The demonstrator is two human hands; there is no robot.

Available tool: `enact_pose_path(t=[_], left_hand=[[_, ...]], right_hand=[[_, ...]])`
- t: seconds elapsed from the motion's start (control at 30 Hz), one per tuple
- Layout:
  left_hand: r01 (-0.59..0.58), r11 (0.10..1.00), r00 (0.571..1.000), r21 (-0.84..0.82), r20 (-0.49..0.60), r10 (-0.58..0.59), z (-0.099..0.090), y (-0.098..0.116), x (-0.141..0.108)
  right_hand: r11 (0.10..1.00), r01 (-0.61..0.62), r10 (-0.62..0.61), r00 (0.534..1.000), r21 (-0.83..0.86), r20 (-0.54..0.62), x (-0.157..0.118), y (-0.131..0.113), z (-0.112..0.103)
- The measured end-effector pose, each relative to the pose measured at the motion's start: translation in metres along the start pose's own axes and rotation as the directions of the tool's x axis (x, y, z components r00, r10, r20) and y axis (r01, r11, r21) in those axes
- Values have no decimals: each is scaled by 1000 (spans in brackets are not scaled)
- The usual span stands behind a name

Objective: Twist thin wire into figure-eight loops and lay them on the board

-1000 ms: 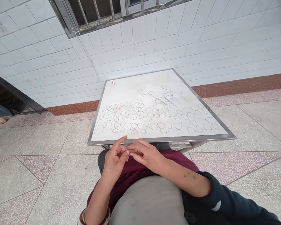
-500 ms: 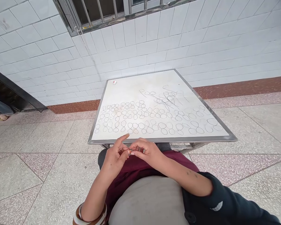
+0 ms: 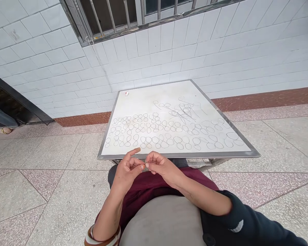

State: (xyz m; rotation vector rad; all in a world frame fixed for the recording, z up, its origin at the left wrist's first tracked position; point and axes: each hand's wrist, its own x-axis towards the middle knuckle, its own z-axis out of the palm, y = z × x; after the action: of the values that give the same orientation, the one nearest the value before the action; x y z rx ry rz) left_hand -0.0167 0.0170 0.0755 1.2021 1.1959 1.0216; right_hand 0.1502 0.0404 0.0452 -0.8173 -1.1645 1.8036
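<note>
My left hand [image 3: 128, 168] and my right hand [image 3: 160, 167] meet just in front of the table's near edge, above my lap. Thumb and fingers of both are pinched together at the tips, on what looks like a thin dark wire [image 3: 145, 163], mostly hidden by the fingers. The left index finger is raised and points away from the pinch. A small orange spot shows by the left thumb tip. Beyond the hands, rows of thin figure-eight wire loops [image 3: 178, 140] lie on the white tabletop [image 3: 143, 99].
Loose, tangled wire pieces [image 3: 182, 111] lie toward the back right of the table. A small white-and-red item [image 3: 126, 93] sits near its far left corner. The metal table rim [image 3: 179, 155] runs close to my hands. Behind stands a tiled wall [image 3: 156, 65] with a barred window.
My right hand has turned slightly, its fingers now more upright at the pinch. The left hand stays nearly in place. The view has tilted up a little.
</note>
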Motion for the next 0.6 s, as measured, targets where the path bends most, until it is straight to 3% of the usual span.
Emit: enact_pose_path(t=[0.4, 0.6], left_hand=[[-103, 983, 983, -154, -168, 77, 16, -12, -8], [-117, 968, 981, -220, -179, 77, 19, -13, -12]], right_hand=[[998, -17, 13, 998, 56, 65, -9, -9, 4], [991, 3, 2, 999, -137, 32, -11, -9, -4]])
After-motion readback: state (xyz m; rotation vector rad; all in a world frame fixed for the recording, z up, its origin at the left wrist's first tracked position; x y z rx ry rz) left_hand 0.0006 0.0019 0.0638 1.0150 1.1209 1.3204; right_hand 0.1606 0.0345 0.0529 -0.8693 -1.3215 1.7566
